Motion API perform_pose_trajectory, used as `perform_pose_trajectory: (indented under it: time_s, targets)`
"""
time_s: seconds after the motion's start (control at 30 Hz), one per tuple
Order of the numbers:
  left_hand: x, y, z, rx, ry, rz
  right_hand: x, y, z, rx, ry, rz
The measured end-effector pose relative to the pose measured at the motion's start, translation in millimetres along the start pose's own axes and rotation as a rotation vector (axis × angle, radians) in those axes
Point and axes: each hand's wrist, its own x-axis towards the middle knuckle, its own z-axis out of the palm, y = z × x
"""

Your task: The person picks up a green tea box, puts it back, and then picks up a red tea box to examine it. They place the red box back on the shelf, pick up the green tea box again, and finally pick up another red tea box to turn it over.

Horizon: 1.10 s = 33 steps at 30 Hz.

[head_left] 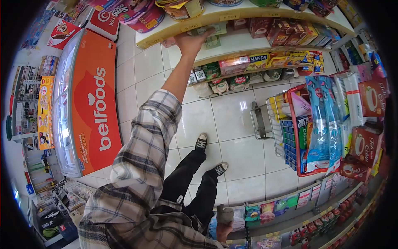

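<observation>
My left hand [191, 42], at the end of a rolled-up plaid sleeve, reaches under the price-tagged edge of a white shelf [244, 42]. One digit stretches out beside a small pale green box [212, 41]; the shelf edge partly hides the other fingers. Whether the hand grips a box there I cannot make out. Low beside my body, my right hand [224, 231] is closed around a grey thing [225, 215] whose kind does not show. It is close to the shelf of hanging packets [267, 212].
An orange chest freezer [97, 112] stands at the left. On the right, a red-rimmed basket cart [292, 124] holds blue packs and other goods. Tubs [180, 10] line the upper shelf, and packaged goods [238, 83] fill the lower one. Tiled floor [232, 120] lies between.
</observation>
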Motion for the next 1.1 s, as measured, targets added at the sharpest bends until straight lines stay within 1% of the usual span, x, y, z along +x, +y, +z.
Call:
perform_pose_trajectory:
  time_s: [0.07,0.13,0.2,0.27,0.37,0.4,0.43,0.5,0.63,0.7,0.77,0.83,0.9,1.0,1.1]
  targets:
    - [-3,2,0,-0.018,-0.001,-0.051,-3,13,-18,-0.039,0.046,0.017]
    - [-8,10,4,-0.008,0.033,-0.113,-8,21,-11,-0.049,0.104,0.058]
    - [-8,14,11,-0.034,0.101,-0.227,-7,28,0,-0.018,0.074,0.08]
    - [-4,12,23,-0.094,0.208,-0.401,-8,31,13,-0.021,0.052,0.083]
    - [-2,26,32,-0.006,0.344,-0.485,-7,30,37,-0.066,0.03,0.074]
    - [3,37,24,-0.022,0.206,-0.525,-5,29,44,-0.072,0.022,0.08]
    - [2,42,21,-0.096,0.231,-0.546,-9,28,48,-0.077,0.02,0.084]
    - [1,49,25,-0.265,0.283,-0.571,-6,29,57,0.024,0.038,0.104]
    - [-10,40,3,-0.347,0.123,-0.544,-4,32,35,0.102,0.015,0.103]
    - [-29,66,-19,-0.616,0.102,-0.762,-9,31,32,0.087,0.031,0.113]
    - [-52,72,-49,-0.541,0.105,-0.772,-13,29,32,0.079,0.045,0.099]
    - [-70,61,-86,-0.405,0.06,-0.735,-15,28,28,0.08,0.059,0.063]
    - [-73,52,-125,-0.279,0.062,-0.761,-14,25,14,0.092,0.101,0.068]
    - [-61,29,-153,0.078,0.174,-0.415,-17,23,3,0.082,0.139,0.088]
    - [-35,8,-158,0.391,0.077,-0.121,-14,24,3,0.062,0.117,0.089]
